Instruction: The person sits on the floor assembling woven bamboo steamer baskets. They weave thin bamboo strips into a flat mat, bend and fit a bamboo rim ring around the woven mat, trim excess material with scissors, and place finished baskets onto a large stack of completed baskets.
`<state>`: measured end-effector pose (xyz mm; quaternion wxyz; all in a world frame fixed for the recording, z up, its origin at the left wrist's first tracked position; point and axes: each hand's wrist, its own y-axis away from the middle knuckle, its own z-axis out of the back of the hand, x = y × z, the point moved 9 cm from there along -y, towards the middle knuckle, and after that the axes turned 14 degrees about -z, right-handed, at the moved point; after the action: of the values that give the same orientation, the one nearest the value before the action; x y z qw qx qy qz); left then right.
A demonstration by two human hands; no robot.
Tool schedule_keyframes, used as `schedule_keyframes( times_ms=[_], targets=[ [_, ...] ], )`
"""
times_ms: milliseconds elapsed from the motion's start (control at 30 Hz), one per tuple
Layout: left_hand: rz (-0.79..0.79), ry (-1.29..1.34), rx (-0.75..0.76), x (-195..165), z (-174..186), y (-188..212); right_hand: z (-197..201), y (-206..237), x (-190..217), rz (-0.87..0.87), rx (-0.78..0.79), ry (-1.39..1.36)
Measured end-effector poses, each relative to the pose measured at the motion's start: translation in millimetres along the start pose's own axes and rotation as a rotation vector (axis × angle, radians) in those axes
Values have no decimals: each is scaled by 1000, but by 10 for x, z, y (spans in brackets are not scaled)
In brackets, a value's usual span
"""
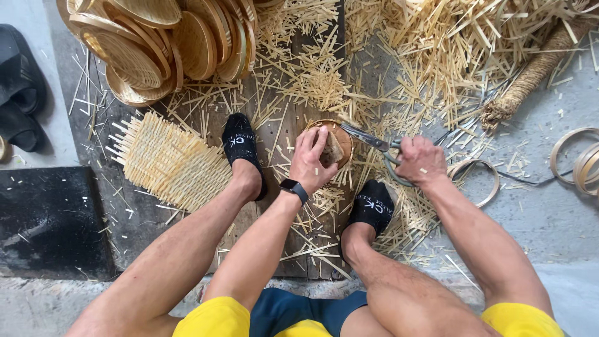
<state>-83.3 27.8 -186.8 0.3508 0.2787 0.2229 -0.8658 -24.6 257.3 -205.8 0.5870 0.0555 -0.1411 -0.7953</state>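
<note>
I sit on the floor with my legs spread, black socks on both feet. My left hand, a dark watch on its wrist, presses down on a small round woven basket held on a wooden board between my feet. My right hand grips a pair of grey-handled scissors. The blades point left and reach the basket's upper right rim.
A stack of finished woven baskets lies at the top left, a flat woven mat beside my left foot. Cut straw scraps cover the floor. A rope bundle, bamboo rings and black sandals lie around.
</note>
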Motion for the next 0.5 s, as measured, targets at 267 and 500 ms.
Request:
schedule_keyframes(
  times_ms=[267,500],
  targets=[
    [-158,-17,151,-115,32,-106,83,-33,186,83,-197,-25],
    [203,47,-190,-48,87,164,92,-71,-125,51,-137,-78]
  ],
)
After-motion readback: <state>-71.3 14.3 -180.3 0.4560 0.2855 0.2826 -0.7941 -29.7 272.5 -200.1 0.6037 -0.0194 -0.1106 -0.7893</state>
